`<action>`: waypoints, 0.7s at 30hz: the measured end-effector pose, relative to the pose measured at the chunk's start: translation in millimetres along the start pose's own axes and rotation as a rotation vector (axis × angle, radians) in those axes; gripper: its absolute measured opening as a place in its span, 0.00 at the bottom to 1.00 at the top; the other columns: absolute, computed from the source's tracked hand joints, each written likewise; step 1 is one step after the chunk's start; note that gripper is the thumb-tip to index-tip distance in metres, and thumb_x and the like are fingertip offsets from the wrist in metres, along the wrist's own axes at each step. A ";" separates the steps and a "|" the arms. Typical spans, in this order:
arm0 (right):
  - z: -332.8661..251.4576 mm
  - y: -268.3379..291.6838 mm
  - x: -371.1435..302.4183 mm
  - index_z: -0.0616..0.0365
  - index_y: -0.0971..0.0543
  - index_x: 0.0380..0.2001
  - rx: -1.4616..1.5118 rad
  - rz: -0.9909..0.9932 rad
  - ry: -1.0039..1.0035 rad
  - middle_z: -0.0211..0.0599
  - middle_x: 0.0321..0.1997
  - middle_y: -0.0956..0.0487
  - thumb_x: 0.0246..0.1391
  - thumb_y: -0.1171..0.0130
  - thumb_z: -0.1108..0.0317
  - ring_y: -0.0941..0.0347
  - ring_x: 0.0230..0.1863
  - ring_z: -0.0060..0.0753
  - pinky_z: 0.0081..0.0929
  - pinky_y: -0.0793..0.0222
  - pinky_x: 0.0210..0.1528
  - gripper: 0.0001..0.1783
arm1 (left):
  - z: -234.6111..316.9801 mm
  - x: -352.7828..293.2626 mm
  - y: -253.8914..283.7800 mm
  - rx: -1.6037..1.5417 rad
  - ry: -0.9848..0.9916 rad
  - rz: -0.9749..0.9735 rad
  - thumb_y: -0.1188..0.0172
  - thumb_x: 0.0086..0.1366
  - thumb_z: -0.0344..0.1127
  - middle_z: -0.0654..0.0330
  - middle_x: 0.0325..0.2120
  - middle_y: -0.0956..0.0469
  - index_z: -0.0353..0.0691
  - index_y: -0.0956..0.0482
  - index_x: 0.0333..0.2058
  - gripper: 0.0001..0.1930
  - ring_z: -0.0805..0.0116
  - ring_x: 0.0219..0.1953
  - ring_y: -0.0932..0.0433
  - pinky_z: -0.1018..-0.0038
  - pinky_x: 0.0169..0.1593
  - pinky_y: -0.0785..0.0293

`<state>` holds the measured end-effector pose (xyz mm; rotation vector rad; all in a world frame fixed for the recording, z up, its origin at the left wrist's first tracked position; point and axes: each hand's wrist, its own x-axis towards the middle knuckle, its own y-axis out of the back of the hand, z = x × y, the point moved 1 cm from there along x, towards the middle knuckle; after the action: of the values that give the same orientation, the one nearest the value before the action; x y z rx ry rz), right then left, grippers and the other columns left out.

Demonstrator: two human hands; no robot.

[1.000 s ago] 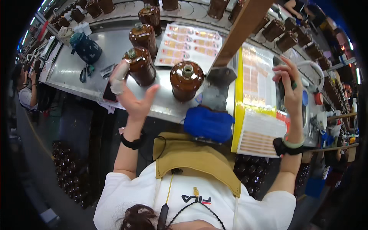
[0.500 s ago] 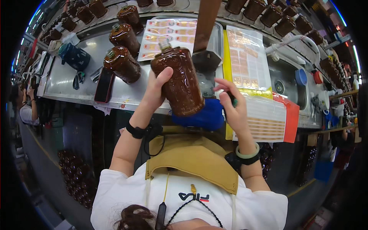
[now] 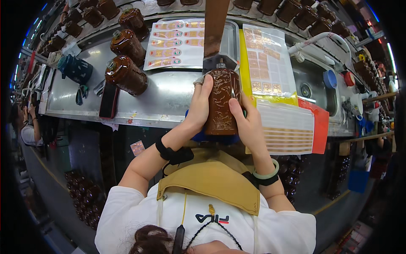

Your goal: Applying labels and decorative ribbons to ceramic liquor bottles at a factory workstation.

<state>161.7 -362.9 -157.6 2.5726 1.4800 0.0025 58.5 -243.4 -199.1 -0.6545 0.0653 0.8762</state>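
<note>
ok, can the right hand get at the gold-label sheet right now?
Probably not without letting go: the right hand holds the brown bottle, together with the left hand. The way itself looks free: nothing seems to stand between that hand and the gold-label sheet.

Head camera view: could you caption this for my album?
Left hand and right hand hold a brown bottle near a white label sheet.

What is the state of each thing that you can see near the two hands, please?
Held brown bottle: tilted, gripped between left hand and right hand.
Three brown bottles at left: standing.
Phone: screen dark.
Left label sheet: lying flat.
Right label sheet: lying flat, partly bare.
</note>
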 end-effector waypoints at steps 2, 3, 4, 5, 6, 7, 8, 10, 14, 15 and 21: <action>-1.2 -2.8 9.8 0.77 0.32 0.64 -0.148 0.102 0.089 0.57 0.55 0.20 0.67 0.40 0.52 0.25 0.59 0.43 0.32 0.35 0.64 0.37 | -3.2 13.7 11.5 0.046 -0.046 -0.133 0.60 0.80 0.54 0.54 0.48 0.19 0.35 0.29 0.59 0.27 0.67 0.47 0.18 0.68 0.54 0.21; -1.2 -3.3 12.7 0.74 0.29 0.63 -0.220 0.143 0.126 0.52 0.54 0.20 0.65 0.37 0.55 0.24 0.50 0.39 0.29 0.31 0.55 0.35 | -4.8 19.1 19.1 0.061 -0.021 -0.103 0.60 0.80 0.54 0.54 0.48 0.19 0.35 0.29 0.59 0.27 0.67 0.47 0.18 0.68 0.54 0.21; -0.5 -2.2 15.4 0.70 0.28 0.63 -0.278 0.155 0.125 0.48 0.52 0.20 0.63 0.35 0.58 0.27 0.43 0.34 0.26 0.31 0.48 0.33 | -5.4 22.8 26.6 0.236 -0.115 -0.035 0.61 0.81 0.53 0.54 0.48 0.19 0.35 0.28 0.58 0.27 0.68 0.49 0.19 0.70 0.55 0.23; 0.5 0.0 15.8 0.66 0.27 0.63 -0.333 0.160 0.108 0.44 0.50 0.20 0.61 0.33 0.61 0.29 0.36 0.29 0.24 0.32 0.41 0.32 | -3.4 27.6 34.3 0.423 -0.185 0.045 0.61 0.81 0.52 0.54 0.48 0.19 0.34 0.28 0.58 0.26 0.69 0.51 0.20 0.71 0.57 0.25; 2.1 1.8 17.7 0.66 0.27 0.63 -0.327 0.145 0.112 0.44 0.50 0.20 0.61 0.33 0.61 0.29 0.36 0.29 0.24 0.32 0.41 0.32 | 0.6 31.2 42.5 0.551 -0.247 0.105 0.56 0.81 0.46 0.53 0.49 0.20 0.31 0.27 0.57 0.22 0.71 0.54 0.23 0.73 0.56 0.27; 3.0 4.8 17.9 0.63 0.26 0.64 -0.350 0.136 0.198 0.41 0.49 0.20 0.59 0.32 0.63 0.34 0.32 0.26 0.23 0.36 0.36 0.31 | 6.5 37.3 49.3 0.542 -0.299 0.093 0.56 0.81 0.46 0.53 0.49 0.20 0.31 0.27 0.57 0.22 0.71 0.54 0.23 0.73 0.56 0.27; 4.5 6.9 17.9 0.59 0.26 0.64 -0.375 0.141 0.277 0.38 0.47 0.21 0.57 0.31 0.66 0.39 0.28 0.22 0.22 0.39 0.31 0.32 | 17.7 48.4 55.3 0.644 -0.531 0.161 0.51 0.77 0.41 0.47 0.48 0.20 0.29 0.26 0.54 0.19 0.60 0.53 0.22 0.67 0.57 0.27; 9.9 10.1 18.2 0.58 0.27 0.65 -0.323 0.098 0.245 0.37 0.47 0.21 0.57 0.30 0.67 0.38 0.28 0.22 0.21 0.39 0.31 0.33 | 40.5 72.7 67.8 0.739 -0.759 0.231 0.46 0.74 0.36 0.42 0.47 0.21 0.27 0.25 0.51 0.16 0.50 0.51 0.22 0.62 0.57 0.28; 18.8 9.3 18.7 0.56 0.29 0.67 -0.251 0.079 0.194 0.38 0.52 0.22 0.57 0.30 0.67 0.37 0.29 0.22 0.20 0.37 0.33 0.36 | 65.5 131.3 81.6 1.462 -0.712 0.039 0.38 0.68 0.36 0.37 0.53 0.24 0.26 0.25 0.52 0.20 0.42 0.60 0.27 0.58 0.62 0.31; 19.6 8.2 17.8 0.56 0.29 0.68 -0.268 0.093 0.207 0.38 0.53 0.22 0.57 0.30 0.66 0.36 0.30 0.22 0.20 0.36 0.34 0.36 | 65.0 142.5 82.0 1.580 -0.723 -0.063 0.37 0.67 0.37 0.37 0.53 0.23 0.25 0.25 0.52 0.21 0.38 0.61 0.29 0.56 0.63 0.32; 15.2 12.5 10.4 0.57 0.30 0.68 -0.265 0.051 0.168 0.39 0.56 0.23 0.56 0.29 0.67 0.34 0.32 0.23 0.20 0.34 0.35 0.37 | 50.8 146.0 79.1 2.050 -0.803 -0.124 0.43 0.69 0.44 0.40 0.49 0.20 0.28 0.20 0.45 0.21 0.42 0.62 0.28 0.40 0.67 0.42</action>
<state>179.0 -362.4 -171.6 2.4421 1.3604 0.4025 85.3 -77.7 -243.8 1.5784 0.1497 0.4960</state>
